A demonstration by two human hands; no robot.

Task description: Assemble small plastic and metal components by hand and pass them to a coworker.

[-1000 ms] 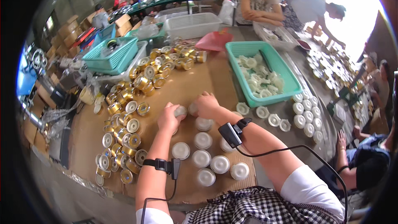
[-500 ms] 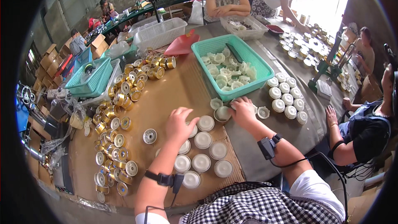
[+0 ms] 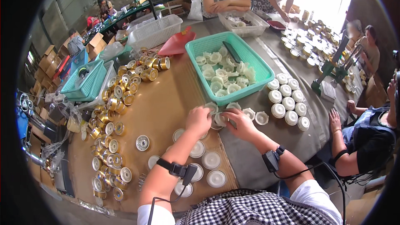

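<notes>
My left hand point(image 3: 199, 118) and my right hand point(image 3: 240, 123) meet just in front of the green basket, fingers bent in. Pinched between their fingertips is a thin white plastic piece point(image 3: 219, 113), partly hidden by the fingers. Below it lies a white round cap point(image 3: 218, 120). Loose scalloped white plastic pieces point(image 3: 261, 118) rest beside my right hand. White round lids point(image 3: 211, 160) stand in rows on the cardboard around my left forearm, which covers some of them. One silver-faced lid point(image 3: 142, 143) sits apart to the left.
A green basket point(image 3: 230, 99) holds white plastic pieces and a dark bar. Gold metal lids point(image 3: 113, 146) are heaped at left. White lids point(image 3: 278, 110) stand in rows at right, near a green hand press point(image 3: 333, 73). A red scoop point(image 3: 177, 43) lies behind; co-workers sit around.
My left hand has moved right, away from the lid rows, to join my right hand. Both now hold the thin white piece. The right hand has come slightly left and nearer; the view has shifted a little.
</notes>
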